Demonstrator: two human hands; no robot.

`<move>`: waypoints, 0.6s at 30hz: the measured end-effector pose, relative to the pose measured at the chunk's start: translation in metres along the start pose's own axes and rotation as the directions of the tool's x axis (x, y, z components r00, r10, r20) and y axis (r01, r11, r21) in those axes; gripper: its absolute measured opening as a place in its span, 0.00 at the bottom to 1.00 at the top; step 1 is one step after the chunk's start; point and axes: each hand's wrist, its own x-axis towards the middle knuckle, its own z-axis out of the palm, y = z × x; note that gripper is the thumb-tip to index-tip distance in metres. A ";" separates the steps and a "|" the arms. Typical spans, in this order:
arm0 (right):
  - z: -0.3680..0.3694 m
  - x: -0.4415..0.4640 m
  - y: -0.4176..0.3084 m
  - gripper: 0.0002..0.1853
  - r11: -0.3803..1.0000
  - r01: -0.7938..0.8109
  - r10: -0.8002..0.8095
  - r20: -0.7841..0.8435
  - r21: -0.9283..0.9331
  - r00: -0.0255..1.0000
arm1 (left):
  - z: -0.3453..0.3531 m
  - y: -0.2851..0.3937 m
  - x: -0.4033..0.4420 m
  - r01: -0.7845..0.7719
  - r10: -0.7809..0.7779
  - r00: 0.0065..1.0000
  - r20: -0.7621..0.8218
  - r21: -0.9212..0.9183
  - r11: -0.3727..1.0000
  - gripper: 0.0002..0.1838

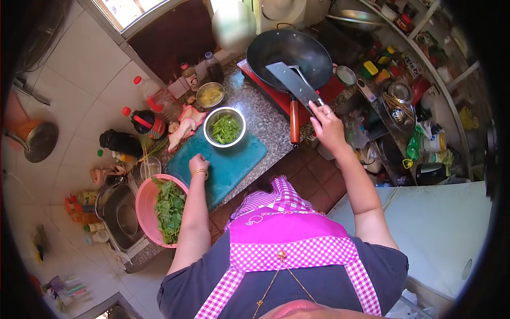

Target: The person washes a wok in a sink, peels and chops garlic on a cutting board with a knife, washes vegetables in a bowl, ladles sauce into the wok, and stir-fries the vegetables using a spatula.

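A cleaver [289, 84] with a broad dark blade is held up in my right hand [329, 127], in front of the wok [265, 56]. My fingers are wrapped around its handle. My left hand [197, 165] is curled into a fist over the teal cutting board [241, 162], with nothing visible in it. Just beyond that fist, a steel bowl [207, 135] of chopped green vegetable [226, 129] stands on the far part of the board. A pink basin [146, 204] of leafy greens [169, 210] sits left of my left forearm.
The wok's wooden handle [295, 122] juts towards me over the counter edge. Raw meat [183, 127] lies behind the board, near a small metal bowl [210, 95] with yellowish pieces. Several bottles [149, 122] line the wall. A sink [119, 220] is at left, crowded shelves [404, 101] at right.
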 end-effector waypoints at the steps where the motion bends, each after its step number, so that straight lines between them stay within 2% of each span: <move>1: -0.003 -0.007 -0.007 0.24 1.000 0.018 -0.018 0.011 0.002 1.000 | 0.001 -0.007 0.005 0.092 -0.091 0.996 0.012 -0.164 0.982 0.09; 2: -0.007 -0.015 -0.015 0.24 0.999 0.038 -0.040 0.041 0.029 0.998 | 0.000 -0.014 0.008 0.182 -0.180 0.983 0.039 -0.322 0.929 0.08; 3: -0.009 -0.024 -0.022 0.24 0.991 0.099 -0.102 0.030 0.085 0.994 | -0.007 -0.014 0.011 0.203 -0.194 0.977 0.084 -0.633 0.747 0.05; 4: -0.009 -0.035 -0.027 0.24 0.981 0.150 -0.159 0.064 0.126 0.985 | -0.016 -0.014 0.017 0.213 -0.169 0.976 0.138 -0.765 0.607 0.04; 5: -0.007 -0.047 -0.030 0.25 0.965 0.200 -0.218 0.096 0.168 0.971 | -0.036 -0.003 0.021 0.226 -0.134 0.974 0.185 -0.867 0.444 0.03; 7: -0.002 -0.068 -0.040 0.24 0.937 0.280 -0.323 0.216 0.208 0.921 | -0.075 0.048 0.035 0.181 -0.071 0.983 0.168 -0.949 0.259 0.02; 8: 0.004 -0.080 -0.043 0.23 0.928 0.297 -0.354 0.286 0.224 0.890 | -0.096 0.076 0.046 0.005 0.192 0.980 0.053 -0.970 0.241 0.01; 9: 0.013 -0.091 -0.045 0.22 0.919 0.313 -0.383 0.352 0.240 0.854 | -0.126 0.127 0.041 0.018 0.150 0.986 0.079 -0.929 0.369 0.02; 10: 0.027 -0.102 -0.045 0.21 0.909 0.318 -0.405 0.393 0.269 0.825 | -0.124 0.155 0.065 -0.016 0.234 0.969 0.082 -0.920 0.392 0.04; 11: 0.036 -0.107 -0.047 0.22 0.894 0.332 -0.439 0.444 0.300 0.781 | -0.132 0.205 0.069 -0.160 0.325 0.946 -0.023 -0.902 0.402 0.05; 12: 0.044 -0.109 -0.053 0.23 0.891 0.322 -0.446 0.489 0.319 0.750 | -0.134 0.247 0.078 -0.251 0.438 0.899 -0.020 -0.843 0.475 0.05; 13: 0.053 -0.109 -0.057 0.24 0.889 0.312 -0.452 0.531 0.336 0.717 | -0.127 0.287 0.084 -0.370 0.473 0.876 -0.094 -0.760 0.535 0.05; 14: 0.069 -0.111 -0.059 0.24 0.876 0.323 -0.475 0.521 0.359 0.709 | -0.103 0.319 0.104 -0.446 0.505 0.855 -0.118 -0.663 0.601 0.07; 15: 0.084 -0.112 -0.062 0.24 0.862 0.331 -0.497 0.512 0.383 0.701 | -0.098 0.347 0.107 -0.495 0.553 0.831 -0.060 -0.533 0.686 0.09; 17: 0.105 -0.107 -0.067 0.25 0.844 0.346 -0.526 0.507 0.409 0.683 | -0.077 0.375 0.121 -0.616 0.627 0.775 -0.080 -0.321 0.720 0.18; 18: 0.119 -0.106 -0.067 0.25 0.842 0.359 -0.532 0.510 0.404 0.676 | -0.080 0.380 0.123 -0.643 0.638 0.759 -0.130 -0.306 0.702 0.17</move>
